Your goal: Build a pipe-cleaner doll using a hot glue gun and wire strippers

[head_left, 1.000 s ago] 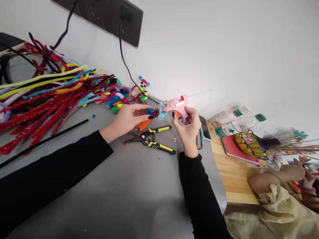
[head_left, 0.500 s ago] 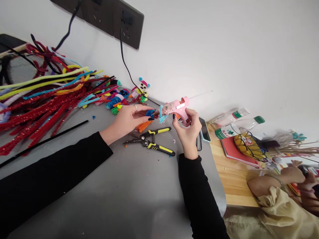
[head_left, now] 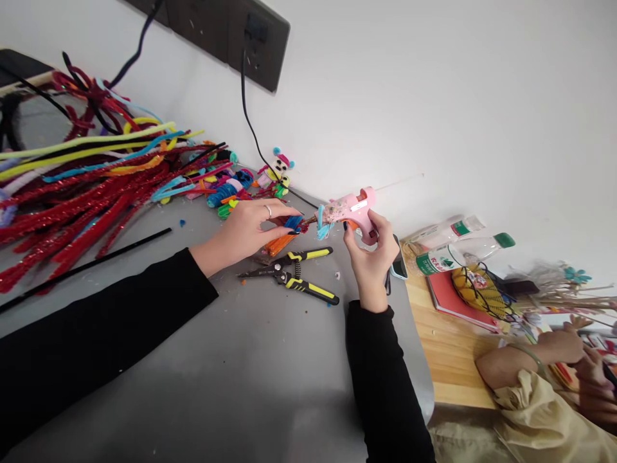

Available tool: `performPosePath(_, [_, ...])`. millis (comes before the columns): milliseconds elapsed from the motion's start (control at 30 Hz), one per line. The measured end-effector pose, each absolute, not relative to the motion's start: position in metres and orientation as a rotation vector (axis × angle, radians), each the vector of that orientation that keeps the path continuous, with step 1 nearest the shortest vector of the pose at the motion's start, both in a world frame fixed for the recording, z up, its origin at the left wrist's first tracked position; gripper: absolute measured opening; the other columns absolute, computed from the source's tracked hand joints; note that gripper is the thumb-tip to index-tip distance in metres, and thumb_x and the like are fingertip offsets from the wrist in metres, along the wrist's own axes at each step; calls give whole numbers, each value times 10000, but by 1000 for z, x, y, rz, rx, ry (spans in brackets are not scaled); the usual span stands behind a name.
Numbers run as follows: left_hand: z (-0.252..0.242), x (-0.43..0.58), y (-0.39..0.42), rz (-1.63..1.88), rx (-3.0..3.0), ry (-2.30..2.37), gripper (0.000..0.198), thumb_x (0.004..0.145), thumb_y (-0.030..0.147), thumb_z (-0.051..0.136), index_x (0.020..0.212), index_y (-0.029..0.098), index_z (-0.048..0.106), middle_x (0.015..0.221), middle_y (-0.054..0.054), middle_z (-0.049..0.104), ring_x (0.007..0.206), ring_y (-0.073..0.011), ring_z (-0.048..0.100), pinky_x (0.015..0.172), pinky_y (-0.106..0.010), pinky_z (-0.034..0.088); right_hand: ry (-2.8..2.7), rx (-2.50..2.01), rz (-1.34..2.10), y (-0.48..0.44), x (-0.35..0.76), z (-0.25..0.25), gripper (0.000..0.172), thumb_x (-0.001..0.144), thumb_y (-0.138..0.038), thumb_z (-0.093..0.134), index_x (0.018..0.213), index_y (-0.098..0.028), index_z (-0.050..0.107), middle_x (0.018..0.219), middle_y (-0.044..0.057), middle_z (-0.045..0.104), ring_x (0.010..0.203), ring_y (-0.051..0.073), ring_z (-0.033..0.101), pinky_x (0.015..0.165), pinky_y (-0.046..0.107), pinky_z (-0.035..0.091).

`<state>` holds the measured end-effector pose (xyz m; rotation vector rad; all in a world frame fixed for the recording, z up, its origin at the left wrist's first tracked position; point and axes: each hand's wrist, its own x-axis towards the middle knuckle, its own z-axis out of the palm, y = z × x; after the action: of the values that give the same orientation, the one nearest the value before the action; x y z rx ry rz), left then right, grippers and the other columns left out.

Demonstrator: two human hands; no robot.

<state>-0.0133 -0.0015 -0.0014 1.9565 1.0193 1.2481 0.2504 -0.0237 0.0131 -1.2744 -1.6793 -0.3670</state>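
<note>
A pink hot glue gun (head_left: 354, 209) is gripped by its handle in my right hand (head_left: 371, 254), a clear glue stick poking out of its back. Its nozzle points left, at or very close to a small blue pipe-cleaner piece (head_left: 293, 222) with a bit of red at its end. My left hand (head_left: 250, 230) pinches that piece between thumb and fingers. Light blue pipe cleaner is wrapped around the gun's front. Just below the left fingers lies a bundle of orange pipe cleaners (head_left: 280, 244). Black-and-yellow pliers (head_left: 289, 275) rest open on the grey table beneath both hands.
Many colourful pipe cleaners (head_left: 96, 186) pile up at the left, with small pipe-cleaner figures (head_left: 277, 168) by the wall. A black cord hangs from the socket strip (head_left: 231, 35). At right are a phone (head_left: 399, 263), plastic bottles (head_left: 453, 254), a basket (head_left: 477, 289) and another person's arm (head_left: 520, 360).
The glue gun has shifted slightly right, away from my left hand, so its nozzle now shows. My left hand still holds the blue piece. The camera view has shifted a little.
</note>
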Motion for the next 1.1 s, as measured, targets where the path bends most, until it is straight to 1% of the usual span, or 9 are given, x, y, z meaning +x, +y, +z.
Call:
performPosePath(200, [1, -14, -1, 1261, 1993, 959, 254, 904, 396, 707, 1067, 253, 839, 1122, -75, 806, 1056, -268, 740, 1045, -382, 548, -1710, -1243, -377, -24, 251, 13, 314, 906, -378, 681, 1166, -207, 642, 847, 0, 656, 602, 120, 484, 616, 308, 495])
performPosePath(400, [3, -15, -1, 1220, 2003, 964, 259, 913, 409, 701, 1065, 246, 834, 1122, -79, 800, 1009, -253, 741, 971, -355, 574, -1733, -1238, -384, -24, 252, 15, 319, 909, -383, 667, 1175, -209, 637, 820, -4, 640, 611, 131, 501, 612, 309, 490])
performPosePath(633, [-1, -16, 0, 1257, 2129, 930, 265, 958, 335, 653, 1127, 214, 818, 1126, -79, 809, 1043, -234, 746, 972, -325, 574, -1766, -1209, -403, -23, 253, 15, 336, 960, -413, 626, 1206, -187, 659, 824, 18, 642, 654, 149, 551, 653, 320, 502])
performPosePath(900, [-6, -17, 1, 1303, 2258, 919, 255, 981, 254, 653, 1173, 183, 804, 1147, -84, 809, 1052, -217, 756, 1007, -315, 573, -1766, -1220, -449, -22, 255, 14, 371, 974, -436, 630, 1236, -177, 668, 789, 7, 615, 651, 152, 538, 660, 316, 504])
performPosePath(1033, [-6, -16, 1, 1326, 2272, 889, 254, 980, 233, 658, 1181, 178, 802, 1151, -88, 808, 1040, -215, 760, 989, -310, 580, -1770, -1237, -460, -23, 255, 15, 373, 981, -461, 611, 1228, -188, 670, 762, -2, 597, 641, 156, 530, 658, 320, 502])
performPosePath(1100, [-6, -16, 1, 1340, 2271, 878, 254, 981, 227, 657, 1180, 162, 800, 1140, -94, 807, 1025, -209, 760, 954, -294, 587, -1772, -1247, -453, -23, 255, 15, 373, 983, -466, 604, 1226, -191, 669, 768, 0, 603, 638, 155, 529, 656, 320, 503])
